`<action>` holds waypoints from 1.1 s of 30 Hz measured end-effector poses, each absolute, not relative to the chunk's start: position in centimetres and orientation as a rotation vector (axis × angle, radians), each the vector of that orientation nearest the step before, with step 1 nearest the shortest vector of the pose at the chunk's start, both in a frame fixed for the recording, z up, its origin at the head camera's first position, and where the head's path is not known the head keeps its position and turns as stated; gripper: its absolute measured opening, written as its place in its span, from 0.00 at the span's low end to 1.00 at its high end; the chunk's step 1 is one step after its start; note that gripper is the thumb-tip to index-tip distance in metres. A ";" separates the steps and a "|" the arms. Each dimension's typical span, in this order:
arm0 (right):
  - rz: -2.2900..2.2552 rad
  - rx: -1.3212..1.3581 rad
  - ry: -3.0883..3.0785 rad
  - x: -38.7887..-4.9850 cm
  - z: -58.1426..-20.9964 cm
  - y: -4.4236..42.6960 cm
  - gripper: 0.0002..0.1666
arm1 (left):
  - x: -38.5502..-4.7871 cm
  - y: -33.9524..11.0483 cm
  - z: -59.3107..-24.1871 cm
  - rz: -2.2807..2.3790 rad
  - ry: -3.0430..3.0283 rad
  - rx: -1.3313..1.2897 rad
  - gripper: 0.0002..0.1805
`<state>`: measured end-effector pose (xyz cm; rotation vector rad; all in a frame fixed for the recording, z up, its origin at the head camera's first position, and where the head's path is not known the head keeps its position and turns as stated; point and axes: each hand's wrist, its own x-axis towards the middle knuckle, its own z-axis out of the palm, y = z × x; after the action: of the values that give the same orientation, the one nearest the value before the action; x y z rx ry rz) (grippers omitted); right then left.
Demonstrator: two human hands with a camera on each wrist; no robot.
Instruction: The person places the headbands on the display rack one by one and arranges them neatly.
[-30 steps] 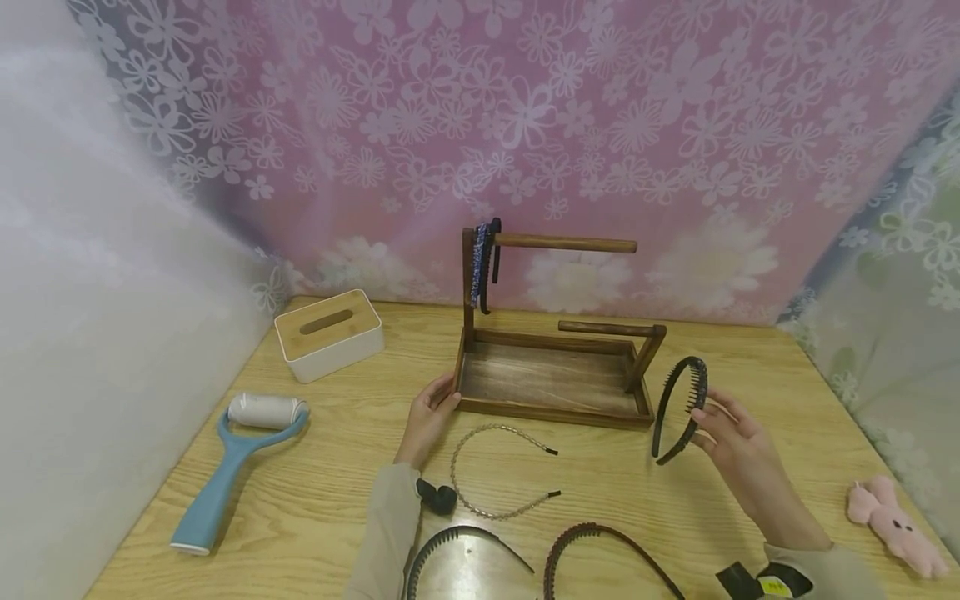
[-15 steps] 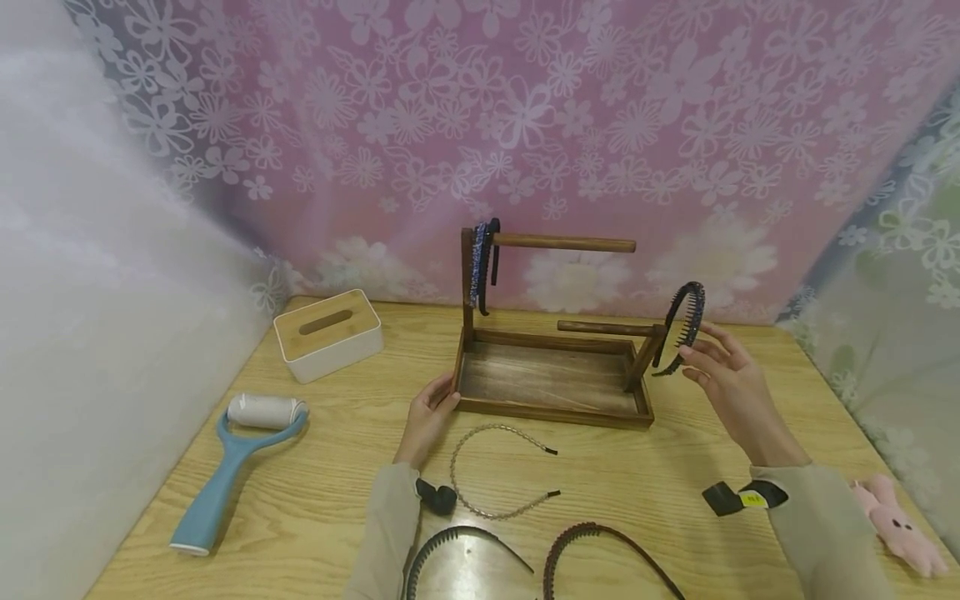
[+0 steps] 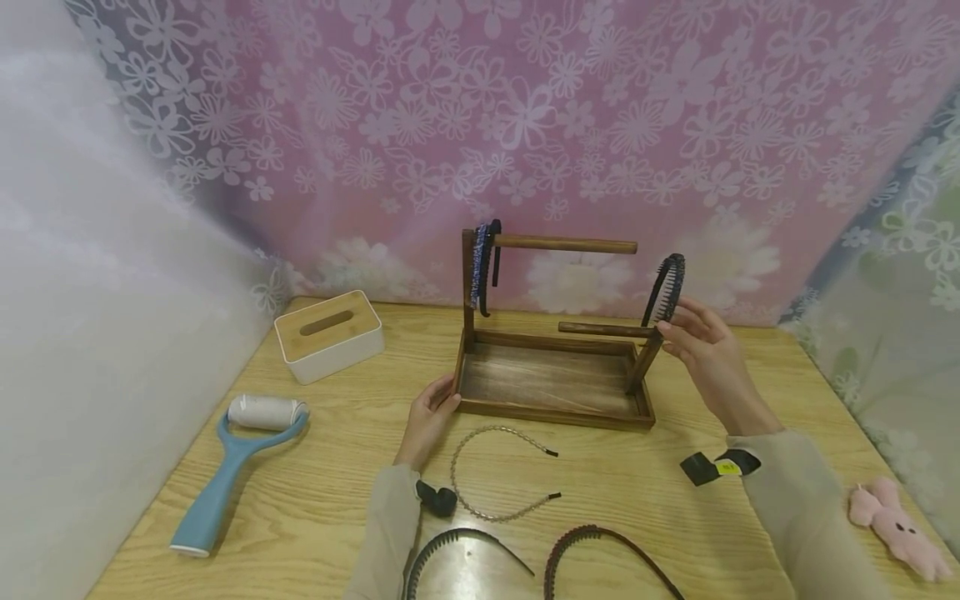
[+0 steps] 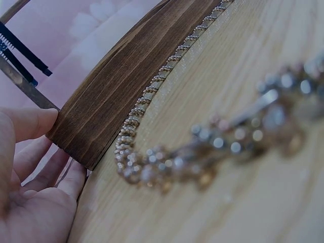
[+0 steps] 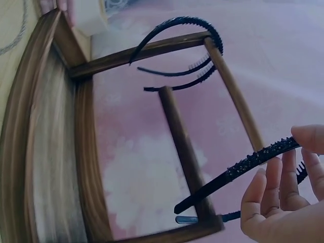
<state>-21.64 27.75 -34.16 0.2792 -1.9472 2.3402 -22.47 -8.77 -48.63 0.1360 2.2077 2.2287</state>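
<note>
A dark wooden rack [image 3: 555, 412] stands on the table, with an upper bar [image 3: 566, 243] and a lower bar [image 3: 603, 329]. My left hand [image 3: 429, 421] grips the tray's front left corner, thumb on top in the left wrist view [image 4: 38, 172]. My right hand [image 3: 708, 354] pinches a black toothed headband [image 3: 675, 279] upright by the lower bar's post; in the right wrist view its studded band [image 5: 253, 163] crosses in front of the lower bar [image 5: 182, 144]. Blue and black headbands [image 3: 480, 267] hang at the upper bar's left end.
A beaded headband [image 3: 459, 458] lies before the rack, with two toothed headbands [image 3: 431, 546] [image 3: 558, 550] nearer. At left are a tissue box [image 3: 333, 346] and a blue-handled roller [image 3: 217, 492]; a pink plush toy [image 3: 900, 533] lies at right.
My right hand has raised the black headband from beside the tray and moved it left to the lower bar's post. The left hand has stayed on the tray corner.
</note>
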 end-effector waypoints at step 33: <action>2.219 0.237 -2.169 -27.1 -31.1 19.8 0.26 | -23.6 -8.9 -51.0 2.203 2.214 0.116 0.26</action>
<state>-27.15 19.76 -31.05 0.2369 -2.1689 2.2186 -23.58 -8.90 -50.95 0.1159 2.2137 2.2033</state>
